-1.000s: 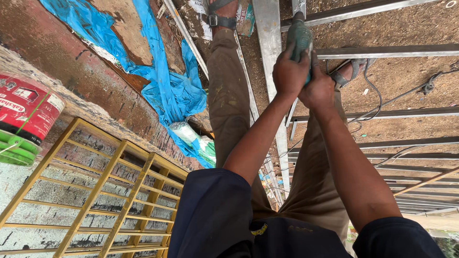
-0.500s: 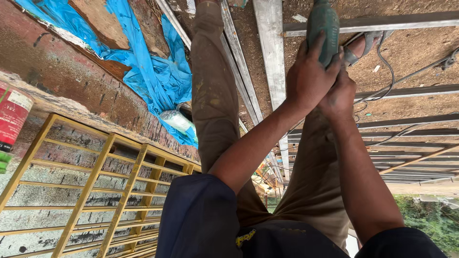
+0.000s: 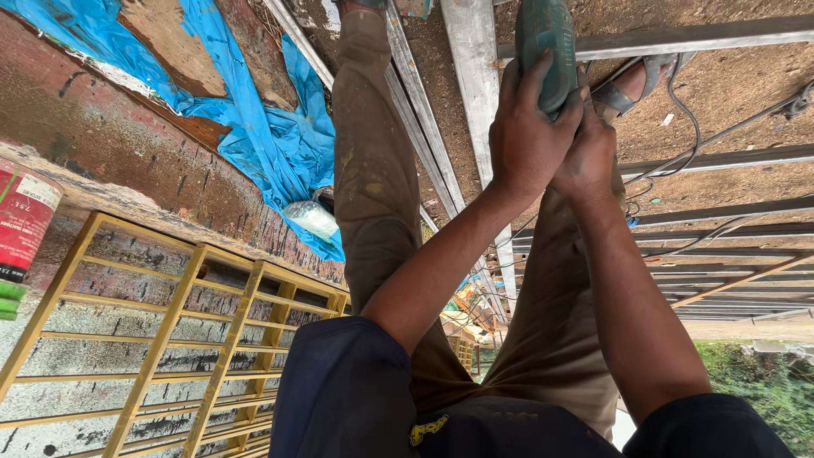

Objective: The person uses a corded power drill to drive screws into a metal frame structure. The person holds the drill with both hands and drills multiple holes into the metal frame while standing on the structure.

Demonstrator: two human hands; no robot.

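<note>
Wrapped around a green power tool (image 3: 547, 47) with fingers (image 3: 532, 85) curled over its lower body: left hand (image 3: 526, 140), clenched, grasping the tool from the left. Pressed just behind and to the right of it, right hand (image 3: 589, 157), also closed on the tool's handle end, though mostly hidden by the left hand. Higher in the view than half a second ago, both hands and tool, with the tool's top now cut off by the upper edge; a second ago lower still and smaller. Red and green container (image 3: 21, 233) back in sight at the left edge, after nearly slipping out of view half a second ago.

Tool body above the knuckles, touching the palms, its nose toward a pale metal beam (image 3: 475, 93) and a grey crossbar (image 3: 695, 38) just beside it. Black cable (image 3: 704, 119) trailing off right of the hands across bare soil. Below the wrists, both forearms crossing over tan trousers (image 3: 373, 170), one leg each side of the beam. Sandalled foot (image 3: 640, 80) touching close to the right of the tool. Little free room between beam, crossbar and foot; more open ground toward the right, among parallel steel bars (image 3: 729, 220). Further left, blue tarpaulin (image 3: 271, 144) over a brick wall, then a yellow metal grille (image 3: 170, 339).
</note>
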